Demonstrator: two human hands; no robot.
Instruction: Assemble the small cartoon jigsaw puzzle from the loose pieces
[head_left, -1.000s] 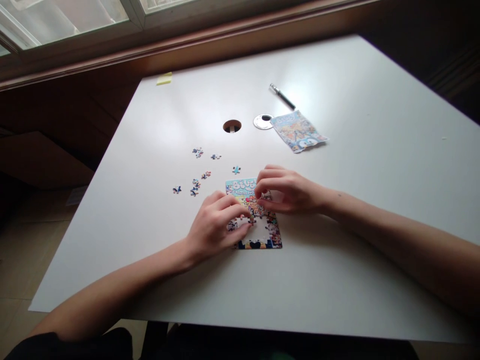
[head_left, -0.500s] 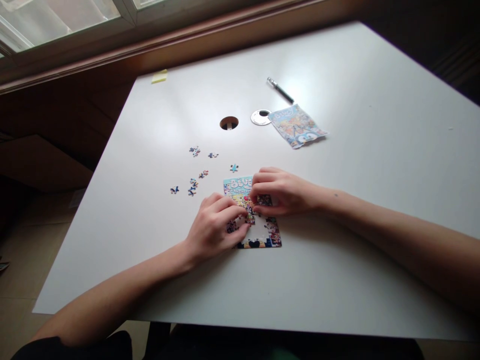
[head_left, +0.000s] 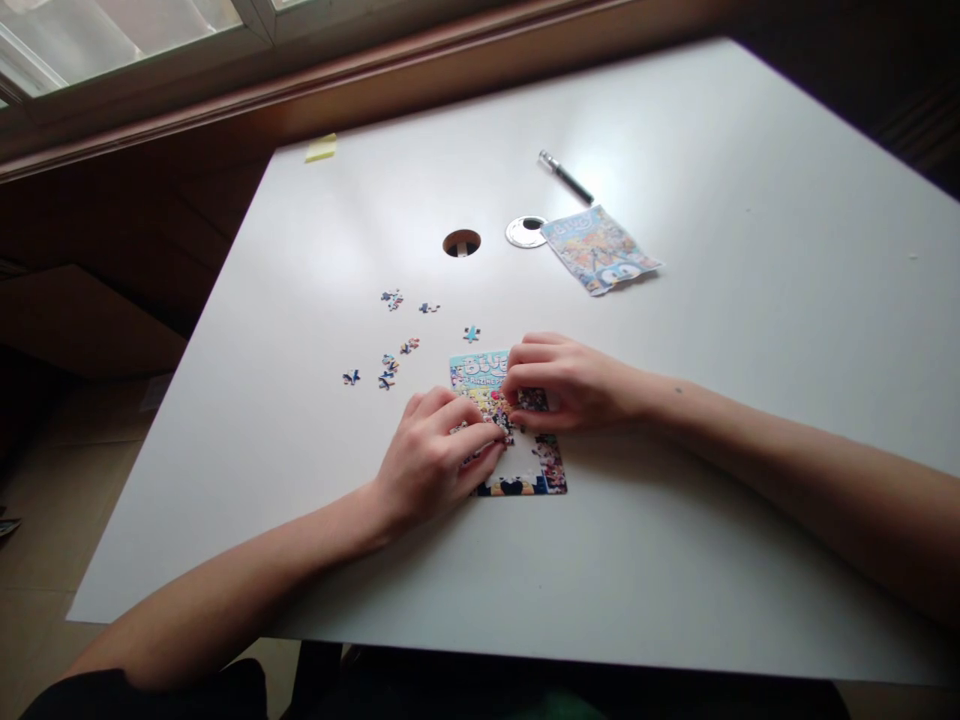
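A small, partly assembled jigsaw puzzle lies before me, with colourful characters and a light-blue top. Its lower middle shows a bare pale area framed by joined pieces. Over the puzzle's left side, my left hand pinches a small puzzle piece between thumb and forefinger; the fingers cover most of it. From the right, my right hand rests on the puzzle with curled fingers, its fingertips against the middle and upper right. Whether a loose piece is under those fingertips is hidden.
Several loose puzzle pieces lie left of the puzzle, and a light-blue piece sits just above it. Farther back are a round table hole, a metal cover, a printed packet, a dark pen and a yellow sticky note.
My left thumb and forefinger have drawn together and shifted slightly right over the puzzle's middle. My right hand keeps nearly the same place; the whole view has shifted a little.
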